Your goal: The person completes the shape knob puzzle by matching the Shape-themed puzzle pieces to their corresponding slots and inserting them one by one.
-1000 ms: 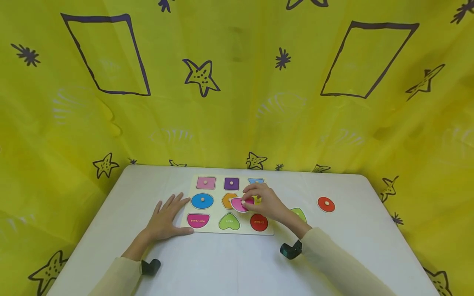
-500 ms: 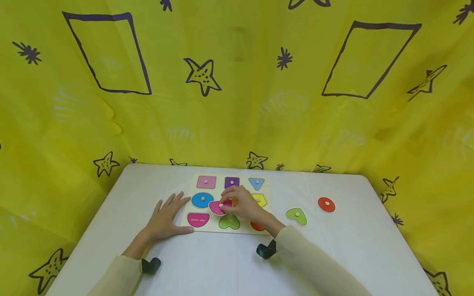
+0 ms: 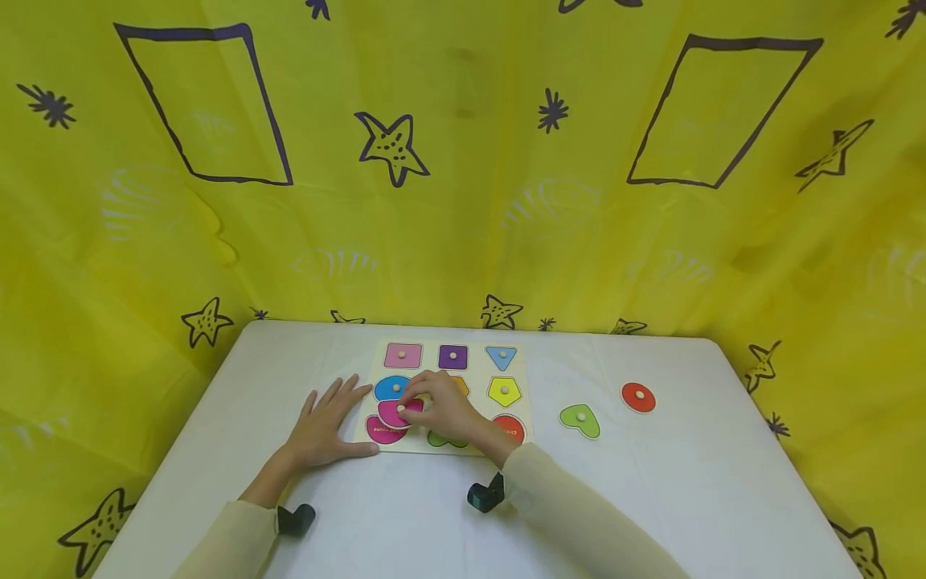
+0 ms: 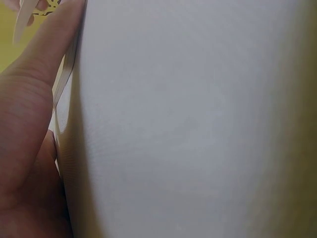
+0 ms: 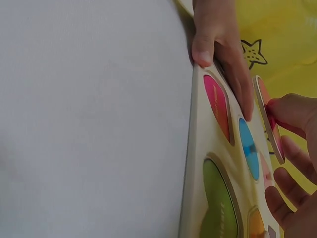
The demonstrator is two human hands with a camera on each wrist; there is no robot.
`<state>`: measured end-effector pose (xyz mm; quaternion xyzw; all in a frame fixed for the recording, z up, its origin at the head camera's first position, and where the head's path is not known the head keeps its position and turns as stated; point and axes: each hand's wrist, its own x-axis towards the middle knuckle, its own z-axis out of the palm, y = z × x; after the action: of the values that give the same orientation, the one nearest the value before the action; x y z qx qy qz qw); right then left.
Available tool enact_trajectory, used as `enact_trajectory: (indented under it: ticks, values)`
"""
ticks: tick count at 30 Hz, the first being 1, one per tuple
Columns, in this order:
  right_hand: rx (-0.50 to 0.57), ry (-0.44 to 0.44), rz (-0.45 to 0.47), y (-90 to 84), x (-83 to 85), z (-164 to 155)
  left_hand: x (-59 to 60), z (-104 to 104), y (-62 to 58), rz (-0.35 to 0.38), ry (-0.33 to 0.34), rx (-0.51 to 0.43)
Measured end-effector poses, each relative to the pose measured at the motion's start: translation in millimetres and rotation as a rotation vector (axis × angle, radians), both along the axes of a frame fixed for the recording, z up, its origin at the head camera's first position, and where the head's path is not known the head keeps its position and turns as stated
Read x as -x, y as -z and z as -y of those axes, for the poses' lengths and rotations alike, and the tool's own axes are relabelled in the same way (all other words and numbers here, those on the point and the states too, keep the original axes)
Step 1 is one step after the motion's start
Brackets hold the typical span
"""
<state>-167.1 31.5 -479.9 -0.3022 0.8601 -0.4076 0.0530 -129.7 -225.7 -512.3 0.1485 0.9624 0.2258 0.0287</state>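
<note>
The right hand point(image 3: 443, 410) pinches the small knob of a pink half-round piece point(image 3: 394, 412), holding it just above the pink half-round recess point(image 3: 384, 434) at the front left corner of the pale wooden puzzle board point(image 3: 522, 378); the recess bears small printed words (too blurred to read, perhaps "Half round"). The left hand point(image 3: 323, 428) lies flat, fingers spread, on the white table point(image 3: 405, 523), touching the board's left edge. A green heart piece point(image 3: 579, 420) and a red circle piece point(image 3: 638, 397) lie loose to the right.
</note>
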Motion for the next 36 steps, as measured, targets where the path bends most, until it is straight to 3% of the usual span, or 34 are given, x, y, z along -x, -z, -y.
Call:
enact_trajectory:
  ticks: [16,28,36]
  values:
    - [-0.023,0.032,-0.002,18.1,-9.4,19.6,0.6,0.6,2.2,-0.009,0.013,0.001]
    - [-0.149,0.057,-0.157,27.2,-15.0,26.7,0.3,1.3,3.3,-0.012,0.013,-0.016]
    - [-0.186,0.087,-0.161,25.7,-17.3,29.5,-0.5,0.0,2.0,-0.018,0.013,-0.016]
